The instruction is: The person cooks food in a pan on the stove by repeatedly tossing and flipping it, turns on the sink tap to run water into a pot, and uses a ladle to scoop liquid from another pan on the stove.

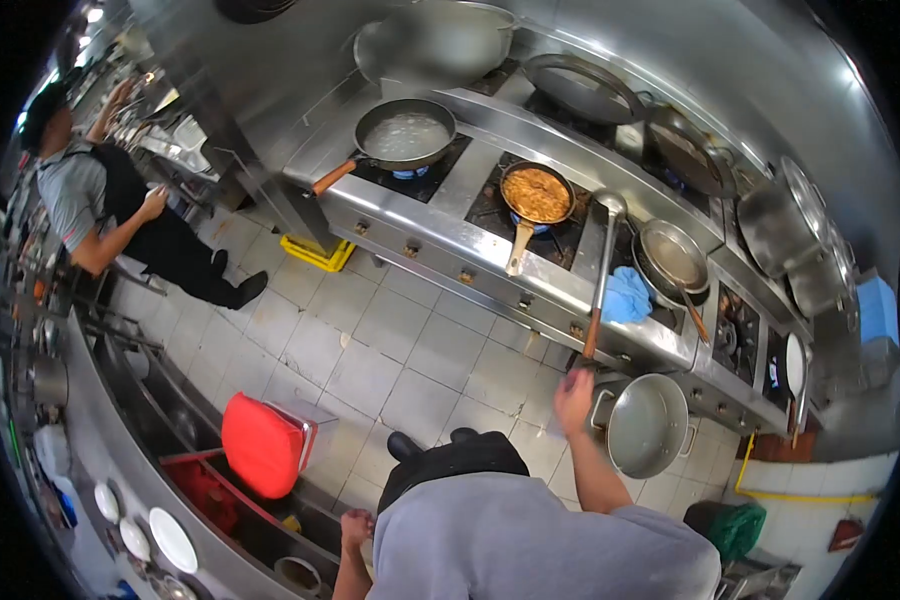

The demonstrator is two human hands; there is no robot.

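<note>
Low in the frame, my right hand (573, 400) is closed around the wooden handle end of a long metal ladle (606, 255), whose bowl lies up on the stove by the middle burner. Left of it, a small pan of brown food (537, 194) sits over a blue flame. A blue cloth (626, 296) lies right of the ladle, beside a pan with a strainer (673, 256). My left hand (357, 526) hangs beside my body with its fingers curled; whether it holds anything is hidden.
A pan of clear liquid (405, 134) heats at the left, its handle over the stove edge. A large pot (647, 425) stands right of my hand. Behind me is a red-lidded bin (262, 445). Another person (120, 200) stands at the far left.
</note>
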